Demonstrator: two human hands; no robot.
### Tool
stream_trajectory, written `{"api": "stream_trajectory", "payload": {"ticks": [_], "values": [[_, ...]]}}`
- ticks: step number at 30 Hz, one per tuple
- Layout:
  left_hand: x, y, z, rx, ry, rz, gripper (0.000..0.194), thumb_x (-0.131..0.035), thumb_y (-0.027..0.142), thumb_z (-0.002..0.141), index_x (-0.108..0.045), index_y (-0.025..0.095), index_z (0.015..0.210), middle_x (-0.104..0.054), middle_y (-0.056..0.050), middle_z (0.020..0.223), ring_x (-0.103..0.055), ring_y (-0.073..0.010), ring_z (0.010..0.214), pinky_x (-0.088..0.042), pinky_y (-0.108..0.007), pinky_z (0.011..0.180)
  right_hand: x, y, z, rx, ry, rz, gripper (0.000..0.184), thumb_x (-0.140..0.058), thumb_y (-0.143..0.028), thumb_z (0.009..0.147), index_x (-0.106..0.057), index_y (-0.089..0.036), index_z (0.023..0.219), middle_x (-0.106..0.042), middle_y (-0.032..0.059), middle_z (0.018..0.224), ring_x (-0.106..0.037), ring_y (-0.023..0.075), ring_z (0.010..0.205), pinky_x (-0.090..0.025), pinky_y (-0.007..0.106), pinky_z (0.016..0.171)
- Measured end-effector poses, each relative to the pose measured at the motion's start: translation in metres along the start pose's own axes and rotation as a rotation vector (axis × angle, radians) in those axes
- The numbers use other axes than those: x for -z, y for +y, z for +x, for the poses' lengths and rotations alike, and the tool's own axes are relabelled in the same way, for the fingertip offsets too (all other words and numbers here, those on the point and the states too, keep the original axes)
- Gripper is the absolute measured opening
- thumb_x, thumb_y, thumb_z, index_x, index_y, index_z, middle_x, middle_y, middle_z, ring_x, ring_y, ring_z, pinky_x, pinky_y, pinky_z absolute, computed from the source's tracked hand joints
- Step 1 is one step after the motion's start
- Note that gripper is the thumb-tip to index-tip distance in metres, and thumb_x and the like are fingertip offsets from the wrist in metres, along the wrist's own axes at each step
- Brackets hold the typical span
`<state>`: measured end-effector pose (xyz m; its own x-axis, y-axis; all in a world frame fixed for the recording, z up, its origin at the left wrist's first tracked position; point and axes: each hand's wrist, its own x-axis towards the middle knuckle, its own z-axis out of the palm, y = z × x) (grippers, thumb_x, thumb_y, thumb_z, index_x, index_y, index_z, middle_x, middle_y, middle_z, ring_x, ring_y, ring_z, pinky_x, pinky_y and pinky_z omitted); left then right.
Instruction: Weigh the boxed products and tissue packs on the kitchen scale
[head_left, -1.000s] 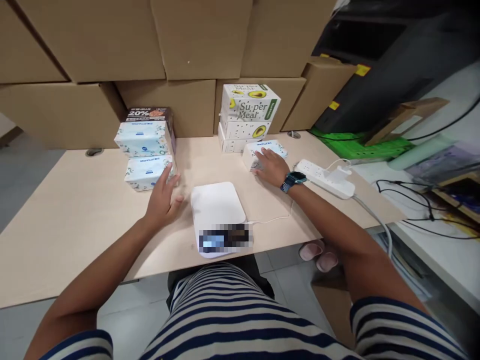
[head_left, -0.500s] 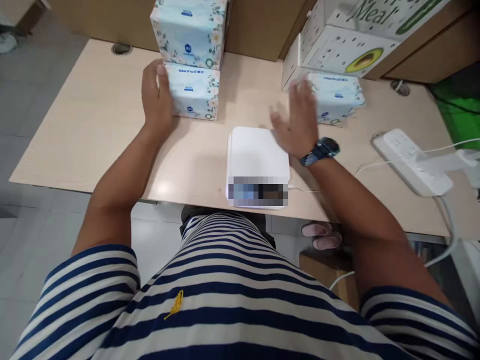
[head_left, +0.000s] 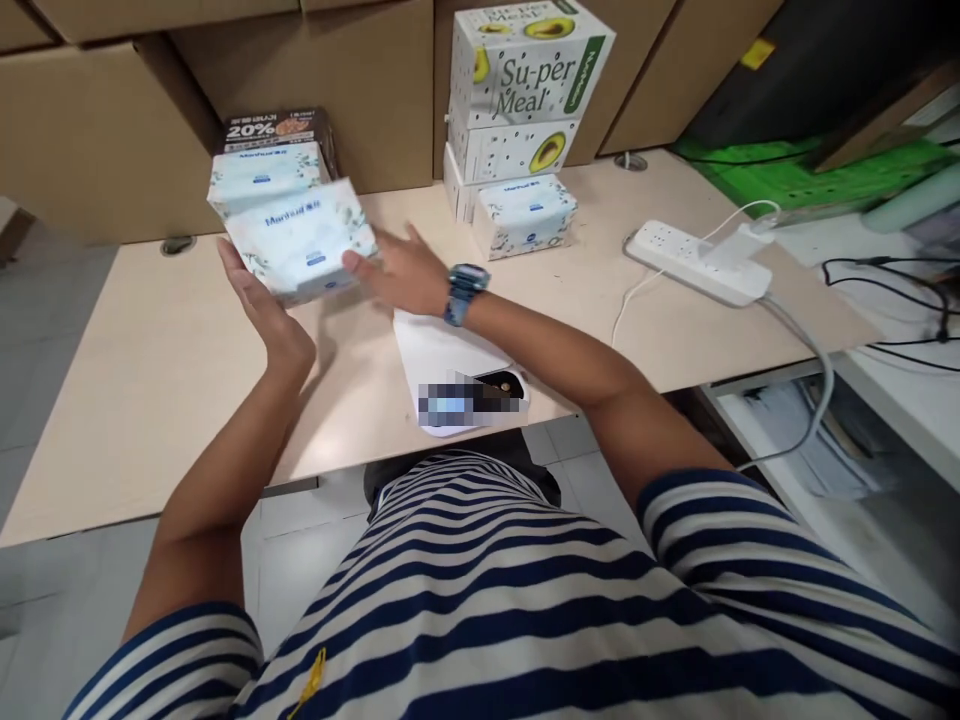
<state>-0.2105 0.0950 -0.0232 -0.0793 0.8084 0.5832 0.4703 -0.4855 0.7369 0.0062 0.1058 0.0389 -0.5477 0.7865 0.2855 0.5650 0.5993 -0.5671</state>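
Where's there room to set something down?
The pale wooden table is bare between its left edge and the left hand, and between the right forearm and white plastic power strip, where a thin white cable crosses. Pale-blue tissue packs and white avocado-printed cartons crowd the back.

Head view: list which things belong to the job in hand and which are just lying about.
In the job:
tissue pack, held
left hand
right hand

Apparently just lying about:
power strip
Su-per Meal box
charger cable
white device, though its role is unclear
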Motion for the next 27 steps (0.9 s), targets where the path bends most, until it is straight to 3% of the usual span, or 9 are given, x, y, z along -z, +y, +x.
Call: {"api": "stream_trajectory", "payload": {"ticks": [2, 5, 8, 10, 12, 15, 19, 24, 27], "values": [[-0.01, 0.033, -0.023, -0.072, 0.063, -0.101, 0.079, 0.039, 0.057, 0.097, 0.016, 0.049, 0.172, 0.011, 0.019, 0.19, 0.006, -0.0221, 0.178, -0.016, -0.055, 0.147, 0.031, -0.012, -0.037, 0.0, 0.162, -0.133, 0.103, 0.004, -0.085, 0.1, -0.049, -0.025, 0.163, -0.071, 0.0085, 0.154, -0.056, 0.0324, 0.156, -0.013, 0.06, 0.144], [-0.03, 0.07, -0.061, -0.221, -0.1, -0.271, 0.076, 0.019, 0.078, 0.099, 0.004, 0.062, 0.171, 0.007, 0.031, 0.186, 0.001, -0.0257, 0.178, -0.02, -0.054, 0.148, 0.063, -0.007, -0.092, -0.02, 0.35, -0.381, 0.104, -0.003, -0.093, 0.095, -0.07, -0.025, 0.138, -0.08, 0.0119, 0.117, -0.074, 0.0322, 0.122, -0.011, 0.052, 0.146], [-0.046, 0.078, -0.089, -0.255, -0.318, -0.267, 0.098, -0.016, 0.103, 0.088, -0.008, 0.058, 0.174, 0.007, 0.025, 0.188, 0.005, -0.0348, 0.178, -0.012, -0.056, 0.149, 0.061, 0.021, -0.129, -0.138, 0.455, -0.45, 0.101, 0.001, -0.098, 0.089, -0.07, -0.027, 0.093, -0.062, 0.0069, 0.07, -0.072, 0.0304, 0.087, -0.031, 0.06, 0.138], [-0.052, 0.071, -0.098, -0.162, -0.394, -0.227, 0.11, -0.029, 0.107, 0.083, -0.016, 0.05, 0.176, -0.001, 0.014, 0.191, 0.005, -0.0369, 0.178, -0.009, -0.057, 0.149, 0.049, 0.04, -0.143, -0.193, 0.46, -0.409, 0.096, 0.007, -0.097, 0.087, -0.059, -0.03, 0.076, -0.049, 0.0035, 0.06, -0.067, 0.0283, 0.076, -0.048, 0.062, 0.122], [-0.054, 0.063, -0.099, -0.063, -0.406, -0.201, 0.111, -0.031, 0.107, 0.083, -0.023, 0.045, 0.176, -0.012, 0.007, 0.191, 0.0, -0.0361, 0.179, -0.008, -0.056, 0.148, 0.04, 0.052, -0.15, -0.238, 0.456, -0.36, 0.09, 0.009, -0.099, 0.085, -0.046, -0.031, 0.066, -0.045, 0.0034, 0.059, -0.061, 0.0262, 0.069, -0.058, 0.054, 0.095], [-0.052, 0.056, -0.092, -0.021, -0.402, -0.163, 0.103, -0.025, 0.102, 0.089, -0.032, 0.044, 0.174, -0.025, 0.005, 0.189, -0.011, -0.0351, 0.179, -0.01, -0.055, 0.148, 0.046, 0.06, -0.149, -0.277, 0.396, -0.285, 0.085, 0.004, -0.102, 0.084, -0.033, -0.03, 0.06, -0.041, 0.0028, 0.055, -0.049, 0.0214, 0.058, -0.047, 0.041, 0.067], [-0.048, 0.053, -0.082, 0.024, -0.39, -0.127, 0.102, -0.021, 0.102, 0.089, -0.044, 0.043, 0.168, -0.033, 0.003, 0.186, -0.021, -0.0376, 0.177, -0.031, -0.058, 0.141, 0.066, 0.082, -0.138, -0.224, 0.243, 0.013, 0.093, 0.001, -0.107, 0.081, -0.042, -0.029, 0.053, -0.043, 0.0023, 0.05, -0.047, 0.0188, 0.054, -0.045, 0.039, 0.064], [-0.043, 0.034, -0.072, 0.101, -0.298, -0.127, 0.098, -0.018, 0.103, 0.089, -0.053, 0.046, 0.16, -0.027, 0.008, 0.188, -0.044, -0.0386, 0.165, -0.047, -0.057, 0.128, 0.066, 0.115, -0.137, -0.293, 0.38, 0.337, 0.103, -0.002, -0.11, 0.076, -0.061, -0.027, 0.058, -0.041, 0.0013, 0.046, -0.048, 0.018, 0.05, -0.046, 0.04, 0.063], [-0.04, 0.012, -0.066, 0.198, -0.296, -0.165, 0.099, -0.015, 0.103, 0.089, -0.045, 0.044, 0.163, -0.015, 0.013, 0.19, -0.028, -0.0366, 0.171, -0.036, -0.056, 0.136, 0.062, 0.12, -0.144, -0.308, 0.407, 0.258, 0.105, -0.001, -0.108, 0.079, -0.062, -0.025, 0.056, -0.037, 0.0005, 0.043, -0.042, 0.0165, 0.047, -0.035, 0.039, 0.059]]}}
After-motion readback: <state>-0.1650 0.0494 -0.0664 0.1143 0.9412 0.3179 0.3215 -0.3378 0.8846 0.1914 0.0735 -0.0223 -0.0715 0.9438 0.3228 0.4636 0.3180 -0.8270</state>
